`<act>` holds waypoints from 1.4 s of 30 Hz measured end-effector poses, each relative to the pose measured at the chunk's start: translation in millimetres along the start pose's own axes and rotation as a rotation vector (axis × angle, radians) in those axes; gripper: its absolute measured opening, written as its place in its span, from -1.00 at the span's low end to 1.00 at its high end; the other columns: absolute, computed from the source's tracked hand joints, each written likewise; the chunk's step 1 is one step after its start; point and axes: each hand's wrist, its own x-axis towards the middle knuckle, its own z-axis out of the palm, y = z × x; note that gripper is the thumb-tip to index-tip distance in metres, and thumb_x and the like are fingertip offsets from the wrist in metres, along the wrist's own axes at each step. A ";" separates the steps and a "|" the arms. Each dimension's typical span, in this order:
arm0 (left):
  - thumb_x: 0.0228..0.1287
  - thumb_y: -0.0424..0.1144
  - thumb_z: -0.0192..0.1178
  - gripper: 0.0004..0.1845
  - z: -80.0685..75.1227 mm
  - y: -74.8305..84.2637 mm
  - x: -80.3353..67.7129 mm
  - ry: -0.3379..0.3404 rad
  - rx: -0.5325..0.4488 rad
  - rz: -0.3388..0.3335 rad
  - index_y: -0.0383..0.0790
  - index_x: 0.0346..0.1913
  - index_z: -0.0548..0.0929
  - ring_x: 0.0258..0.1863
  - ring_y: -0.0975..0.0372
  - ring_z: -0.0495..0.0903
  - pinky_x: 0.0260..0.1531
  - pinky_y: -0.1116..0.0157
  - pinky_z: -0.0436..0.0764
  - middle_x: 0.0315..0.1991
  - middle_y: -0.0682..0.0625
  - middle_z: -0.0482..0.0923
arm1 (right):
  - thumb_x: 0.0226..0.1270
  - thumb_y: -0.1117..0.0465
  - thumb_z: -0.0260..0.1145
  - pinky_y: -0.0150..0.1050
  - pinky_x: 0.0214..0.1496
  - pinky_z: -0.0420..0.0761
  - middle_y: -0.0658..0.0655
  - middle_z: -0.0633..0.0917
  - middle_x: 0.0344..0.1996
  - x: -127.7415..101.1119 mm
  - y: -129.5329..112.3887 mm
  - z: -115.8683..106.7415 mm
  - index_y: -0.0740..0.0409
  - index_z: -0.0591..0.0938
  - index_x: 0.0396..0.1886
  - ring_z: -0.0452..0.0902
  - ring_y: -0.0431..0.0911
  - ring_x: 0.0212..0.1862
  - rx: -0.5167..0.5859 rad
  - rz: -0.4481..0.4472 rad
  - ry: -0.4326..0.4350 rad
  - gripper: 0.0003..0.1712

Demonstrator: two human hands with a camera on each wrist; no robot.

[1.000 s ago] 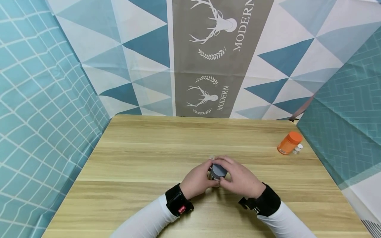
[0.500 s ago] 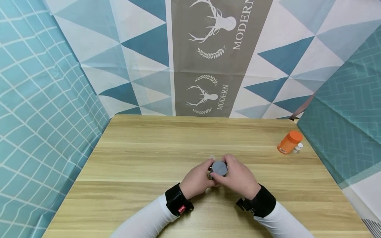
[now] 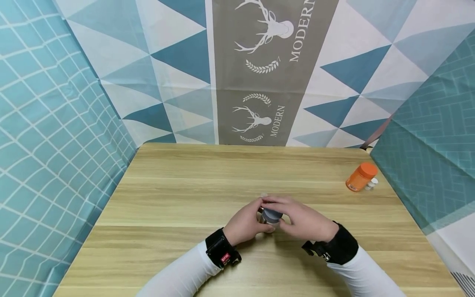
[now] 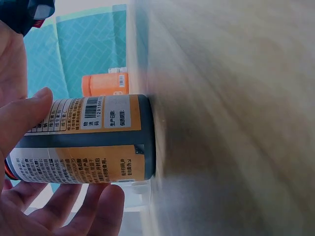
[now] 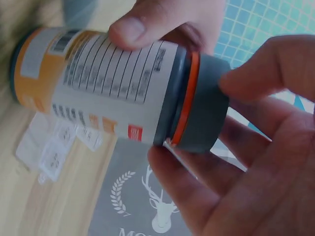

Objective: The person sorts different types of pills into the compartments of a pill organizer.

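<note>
Both hands met at table centre w/ the bottle (image 3: 269, 216) upright between them. Left hand (image 3: 245, 224) wrapped its body; right hand (image 3: 301, 222) pinched the grey cap (image 5: 199, 109) from above.

The person wears a white long-sleeved garment; 2 sleeves show in the head view, the left sleeve (image 3: 178, 278) and the right sleeve (image 3: 365, 276), each ending at the wrist. Each wrist carries 1 black strap-mounted camera unit. The left wrist unit (image 3: 221, 252) is a wide black band with a boxy black housing and a small red label with white characters, too small to read. The right wrist unit (image 3: 335, 248) is a wide black band with a black bracket protruding on its inner side. The left hand (image 3: 245, 225) and right hand (image 3: 302, 222) are bare, without gloves or rings.
</note>
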 end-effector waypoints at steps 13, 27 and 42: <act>0.08 -0.03 0.50 -0.50 0.9 -2.6 2.0 0.002 -0.011 0.014 0.16 0.04 0.49 -0.08 0.39 0.53 -0.05 0.29 0.51 -0.12 0.31 0.55 | 0.20 -0.36 0.33 -0.35 -0.54 0.37 -0.11 0.46 -0.47 13.5 -1.1 14.7 -0.02 0.51 -0.34 0.35 -0.26 -0.52 -0.150 0.334 0.193 -0.48; 0.10 0.01 0.49 -0.32 -1.9 -2.1 1.3 -0.021 -0.029 -0.012 0.14 0.28 0.43 0.16 0.33 0.48 0.14 0.20 0.48 0.13 0.23 0.53 | 0.31 0.30 0.23 -0.05 0.29 0.46 0.04 0.43 0.39 3.7 -2.1 -9.4 -0.03 0.52 0.35 0.34 -0.02 0.39 -0.127 -0.063 -0.038 -0.42; 0.08 -0.04 0.50 -0.48 -1.5 -1.2 2.2 -0.014 -0.001 0.020 0.14 0.06 0.48 -0.11 0.39 0.53 -0.08 0.30 0.51 -0.12 0.27 0.55 | 0.28 -0.27 0.33 -0.39 -0.56 0.35 -0.10 0.47 -0.48 13.9 -5.4 18.7 0.02 0.52 -0.27 0.33 -0.28 -0.53 -0.228 0.252 0.210 -0.53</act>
